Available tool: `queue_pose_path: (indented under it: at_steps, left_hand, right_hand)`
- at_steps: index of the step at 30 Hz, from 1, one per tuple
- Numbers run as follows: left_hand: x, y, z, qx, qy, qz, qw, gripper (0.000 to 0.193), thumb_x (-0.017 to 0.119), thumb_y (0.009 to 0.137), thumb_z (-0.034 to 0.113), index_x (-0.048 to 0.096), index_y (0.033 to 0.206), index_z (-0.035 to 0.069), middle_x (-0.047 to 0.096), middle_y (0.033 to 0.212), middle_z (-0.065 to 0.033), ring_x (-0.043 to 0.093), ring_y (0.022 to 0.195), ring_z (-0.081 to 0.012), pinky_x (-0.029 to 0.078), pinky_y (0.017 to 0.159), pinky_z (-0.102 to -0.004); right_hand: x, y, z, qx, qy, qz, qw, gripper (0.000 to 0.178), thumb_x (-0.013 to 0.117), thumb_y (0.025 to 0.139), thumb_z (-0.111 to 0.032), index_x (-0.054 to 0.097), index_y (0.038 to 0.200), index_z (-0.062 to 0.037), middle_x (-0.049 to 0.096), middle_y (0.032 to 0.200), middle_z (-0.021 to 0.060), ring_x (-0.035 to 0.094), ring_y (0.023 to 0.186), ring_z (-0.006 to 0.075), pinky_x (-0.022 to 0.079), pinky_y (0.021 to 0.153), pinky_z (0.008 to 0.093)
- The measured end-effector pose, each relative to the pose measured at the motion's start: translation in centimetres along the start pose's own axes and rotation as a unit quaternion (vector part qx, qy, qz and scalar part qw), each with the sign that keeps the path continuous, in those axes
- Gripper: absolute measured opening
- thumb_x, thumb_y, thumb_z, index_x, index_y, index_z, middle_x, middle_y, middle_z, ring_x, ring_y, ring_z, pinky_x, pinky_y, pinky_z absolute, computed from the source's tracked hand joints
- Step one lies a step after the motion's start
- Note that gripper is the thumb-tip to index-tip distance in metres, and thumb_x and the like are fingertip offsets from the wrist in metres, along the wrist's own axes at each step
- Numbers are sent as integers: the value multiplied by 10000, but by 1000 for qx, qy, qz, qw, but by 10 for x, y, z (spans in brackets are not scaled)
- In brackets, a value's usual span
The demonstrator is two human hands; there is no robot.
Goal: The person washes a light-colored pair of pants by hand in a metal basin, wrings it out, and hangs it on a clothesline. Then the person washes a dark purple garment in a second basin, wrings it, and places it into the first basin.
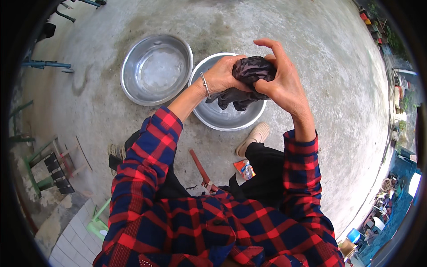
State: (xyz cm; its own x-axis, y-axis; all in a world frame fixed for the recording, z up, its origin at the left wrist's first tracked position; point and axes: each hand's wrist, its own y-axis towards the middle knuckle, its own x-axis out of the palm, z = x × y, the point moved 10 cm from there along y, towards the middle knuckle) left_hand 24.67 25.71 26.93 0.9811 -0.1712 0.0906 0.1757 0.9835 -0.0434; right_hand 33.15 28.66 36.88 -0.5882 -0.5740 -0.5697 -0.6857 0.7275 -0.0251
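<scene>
left hand (221, 75) + right hand (280, 82) | fingers clamped on dark wet cloth (249, 80) | steel basin (229, 116) right under fingers | second basin (156, 70) left of them

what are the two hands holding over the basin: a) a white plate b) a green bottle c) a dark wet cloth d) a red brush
c: the left hand and right hand both grip a bunched dark cloth, its lower end hanging over the nearer metal basin.
</scene>
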Motion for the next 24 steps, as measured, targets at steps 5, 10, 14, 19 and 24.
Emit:
queue_pose_path:
  at_steps: [5,10,14,19,24]
  left_hand:
    - [11,2,-3,-21,-177,4,984,552,804,629,-47,624,1143,40,674,1046,6,618,952,-92,496,923,-277]
    - [17,0,-8,-36,-158,-12,987,643,769,612,-93,610,1221,37,669,1105,4,609,1020,-95,452,993,-281]
    - [10,-4,1,-16,-147,8,989,618,754,620,-98,616,1207,37,667,1103,22,600,1024,-87,438,993,-269]
    - [4,-6,10,1,-151,-4,989,600,737,652,-102,609,1221,39,666,1106,29,600,1024,-80,454,980,-264]
    - [-18,-6,7,0,-121,21,992,587,715,686,-121,594,1239,33,662,1127,29,594,1044,-81,455,986,-266]
  right_hand:
    - [8,-15,48,-17,84,-6,996,1063,845,518,-117,359,1462,-84,518,1311,177,542,1197,316,434,1003,371]
    - [60,-27,117,96,212,-57,971,1219,923,405,-64,329,1469,-54,479,1374,102,427,1309,274,287,1145,363]
    - [73,-28,142,114,198,15,973,1023,933,447,-117,479,1361,-55,550,1306,79,432,1297,243,227,1177,368]
    - [84,-39,166,168,306,70,934,437,818,691,-90,649,1091,-42,664,1033,32,597,1031,170,437,959,330]
    - [63,-48,167,216,350,182,893,161,693,767,-78,700,927,-61,692,847,-5,629,769,116,484,737,261]
